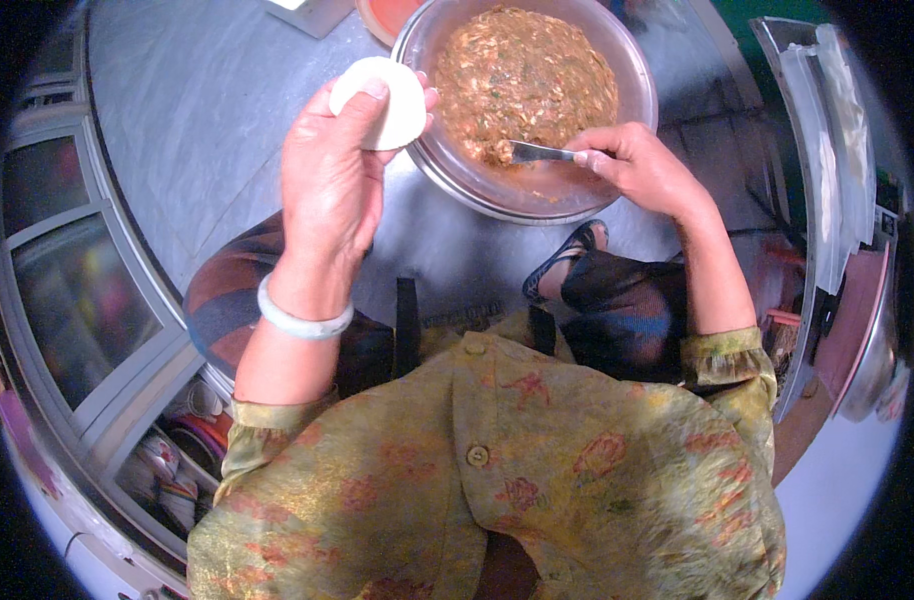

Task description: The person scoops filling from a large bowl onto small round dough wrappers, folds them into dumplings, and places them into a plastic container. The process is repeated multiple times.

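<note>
A round, pale dough wrapper (401, 112) lies across the fingers of my left hand (329, 161), with the thumb pressed on its face. My right hand (641, 165) grips a flat metal spatula or blunt knife (536, 152), its handle mostly covered by my fingers. The blade's tip touches the brown minced filling (528, 75), which is flecked with green and pale bits. That filling is heaped in a wide stainless steel basin (641, 67), and a smeared patch of bare metal shows on the side nearest me. The wrapper is beside the basin's left rim.
Behind the basin's left side sit an orange-red bowl (388, 16) and a white box (314, 11), both cut by the frame. Glazed cabinet doors (89, 277) run along the left. Plastic-wrapped sheets (832, 150) hang at the right. My sandalled foot (566, 262) rests on the floor below.
</note>
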A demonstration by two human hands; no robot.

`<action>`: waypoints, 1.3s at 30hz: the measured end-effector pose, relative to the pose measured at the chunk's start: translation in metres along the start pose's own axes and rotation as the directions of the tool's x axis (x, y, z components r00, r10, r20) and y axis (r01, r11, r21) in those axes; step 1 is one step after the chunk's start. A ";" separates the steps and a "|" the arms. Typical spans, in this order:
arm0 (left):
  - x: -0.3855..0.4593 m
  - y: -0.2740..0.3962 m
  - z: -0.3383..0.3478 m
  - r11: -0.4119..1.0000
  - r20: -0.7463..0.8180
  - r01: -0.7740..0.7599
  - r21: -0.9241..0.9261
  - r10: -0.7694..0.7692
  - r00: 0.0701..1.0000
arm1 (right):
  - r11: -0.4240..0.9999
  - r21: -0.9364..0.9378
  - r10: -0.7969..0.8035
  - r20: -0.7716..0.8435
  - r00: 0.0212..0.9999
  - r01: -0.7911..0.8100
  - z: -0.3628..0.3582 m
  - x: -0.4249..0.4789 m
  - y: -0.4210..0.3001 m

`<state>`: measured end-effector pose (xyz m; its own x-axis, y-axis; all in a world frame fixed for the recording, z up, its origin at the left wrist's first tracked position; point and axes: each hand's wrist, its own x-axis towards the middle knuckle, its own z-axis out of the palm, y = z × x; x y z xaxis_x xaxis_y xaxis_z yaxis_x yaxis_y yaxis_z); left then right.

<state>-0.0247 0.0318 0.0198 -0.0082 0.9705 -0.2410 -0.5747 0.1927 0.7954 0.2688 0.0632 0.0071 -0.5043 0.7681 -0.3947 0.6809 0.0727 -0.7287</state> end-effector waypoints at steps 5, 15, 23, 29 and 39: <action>-0.001 -0.035 0.005 0.993 -0.053 0.121 0.011 -0.120 0.991 | 0.999 0.034 0.008 -0.108 0.994 -0.004 -0.015 -0.011 -0.020; -0.004 -0.052 0.038 0.876 0.069 0.321 -0.359 -0.318 0.946 | 0.834 -0.506 -0.404 -0.288 0.868 0.220 0.008 -0.027 -0.043; 0.002 -0.051 0.035 0.819 0.101 0.333 -0.468 -0.325 0.940 | 0.644 -0.723 -0.581 -0.249 0.775 0.249 0.028 -0.023 -0.032; 0.007 -0.042 0.025 0.837 -0.056 0.232 -0.495 -0.298 0.953 | 0.673 -0.691 -0.571 -0.260 0.778 0.264 0.015 -0.024 -0.034; 0.010 -0.023 0.010 0.864 -0.100 0.159 -0.478 -0.234 0.967 | 0.730 -0.646 -0.352 -0.075 0.933 0.223 0.028 -0.009 -0.024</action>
<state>-0.0036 0.0387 0.0050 0.0444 0.8790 -0.4748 -0.8888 0.2518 0.3830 0.2422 0.0368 0.0130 -0.6702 0.7389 -0.0699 0.7275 0.6353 -0.2590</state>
